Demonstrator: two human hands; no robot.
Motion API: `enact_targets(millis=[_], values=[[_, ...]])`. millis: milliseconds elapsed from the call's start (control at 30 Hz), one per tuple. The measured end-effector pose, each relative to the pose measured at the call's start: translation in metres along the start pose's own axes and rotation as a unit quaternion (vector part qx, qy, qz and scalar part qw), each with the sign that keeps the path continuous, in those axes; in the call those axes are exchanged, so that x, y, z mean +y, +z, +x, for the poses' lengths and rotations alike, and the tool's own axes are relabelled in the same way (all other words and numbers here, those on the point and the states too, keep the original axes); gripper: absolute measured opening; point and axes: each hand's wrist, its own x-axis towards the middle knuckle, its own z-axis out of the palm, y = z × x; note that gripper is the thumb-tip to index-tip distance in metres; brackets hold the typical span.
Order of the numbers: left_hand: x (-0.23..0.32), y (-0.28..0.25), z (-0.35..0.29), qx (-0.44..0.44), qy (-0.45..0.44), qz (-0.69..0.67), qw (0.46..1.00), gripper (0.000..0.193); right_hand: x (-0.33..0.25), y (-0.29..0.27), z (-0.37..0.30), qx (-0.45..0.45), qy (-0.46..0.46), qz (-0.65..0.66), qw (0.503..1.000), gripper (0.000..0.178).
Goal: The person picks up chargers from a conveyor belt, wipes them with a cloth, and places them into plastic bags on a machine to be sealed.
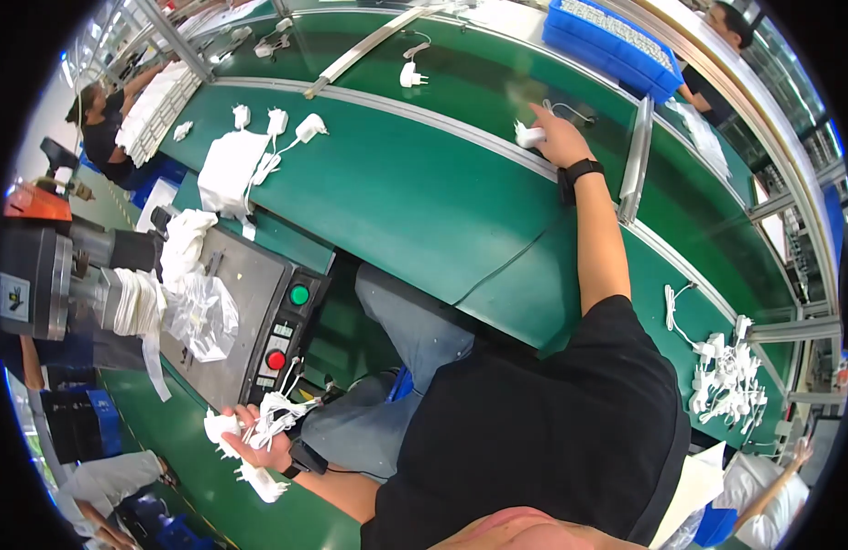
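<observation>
My left hand (266,451), low on the left, is closed around a bundle of white power adapters with coiled cables (275,417). One white adapter (220,426) sticks out by the fingertips, and another plug (262,482) hangs below the hand with its pins outward. At the far side, my right arm reaches over the metal rail to the green conveyor belt. There my right hand (561,139) grips a white power adapter (530,136); its thin cable (571,114) trails beyond the fingers. Some fingers are hidden behind the back of this hand.
A lone adapter (411,75) lies on the belt. White adapters surround a white box (231,172) on the green table (396,202); a pile of them (728,380) lies right. A machine with green and red buttons (275,359) stands left. A blue crate (612,50) is at the back. Other people work around.
</observation>
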Motion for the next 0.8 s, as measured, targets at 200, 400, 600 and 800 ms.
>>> enact_targets(millis=[200, 400, 600, 800], values=[[0.023, 0.046, -0.002, 0.296, 0.050, 0.332, 0.894, 0.035, -0.092, 0.015, 0.027, 0.014, -0.090, 0.162, 0.983, 0.082], [0.006, 0.008, 0.036, 0.238, 0.105, 0.254, 0.931, 0.025, -0.139, 0.061, 0.046, -0.074, -0.176, 0.127, 0.973, 0.073], [0.018, -0.014, 0.042, 0.199, 0.114, 0.222, 0.948, 0.025, -0.195, 0.086, 0.070, 0.113, -0.390, 0.029, 0.914, 0.062], [0.020, -0.030, 0.057, 0.248, 0.119, 0.246, 0.929, 0.025, -0.343, 0.055, 0.052, -0.201, -0.288, 0.300, 0.887, 0.031]])
